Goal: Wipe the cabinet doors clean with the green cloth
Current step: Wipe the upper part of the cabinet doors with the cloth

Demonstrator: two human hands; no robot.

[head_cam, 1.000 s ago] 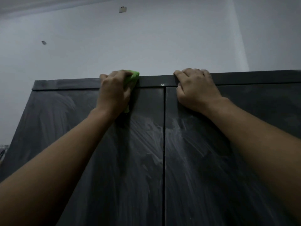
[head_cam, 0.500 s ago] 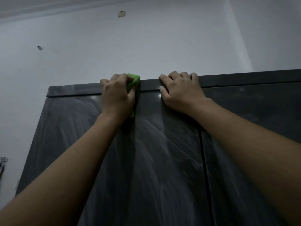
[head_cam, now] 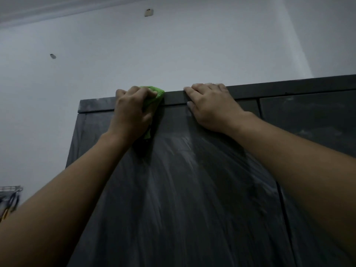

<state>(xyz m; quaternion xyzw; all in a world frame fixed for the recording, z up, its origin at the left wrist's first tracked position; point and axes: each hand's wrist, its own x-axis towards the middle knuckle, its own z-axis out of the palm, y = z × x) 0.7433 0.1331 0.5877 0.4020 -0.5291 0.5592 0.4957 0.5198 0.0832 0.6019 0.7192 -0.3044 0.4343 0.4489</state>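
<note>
A tall dark grey cabinet fills the lower view, its left door (head_cam: 173,189) streaked with pale dusty smears. My left hand (head_cam: 131,114) grips the green cloth (head_cam: 154,97) and presses it against the top rail (head_cam: 96,105) and the upper part of the left door. The cloth shows only at the fingertips and along the hand's right side. My right hand (head_cam: 210,106) lies on the top edge of the cabinet, fingers hooked over the rim, just right of the cloth. The right door (head_cam: 308,116) lies beyond the seam.
A pale wall (head_cam: 173,54) rises behind the cabinet, with two small marks high up. A room corner runs down at the upper right. At the far left edge hangs a wire rack (head_cam: 9,197) with dark items.
The view has shifted to the right, so the cabinet's left edge now sits nearer the middle. Both hands keep their places on the top rail, the left still holding the cloth.
</note>
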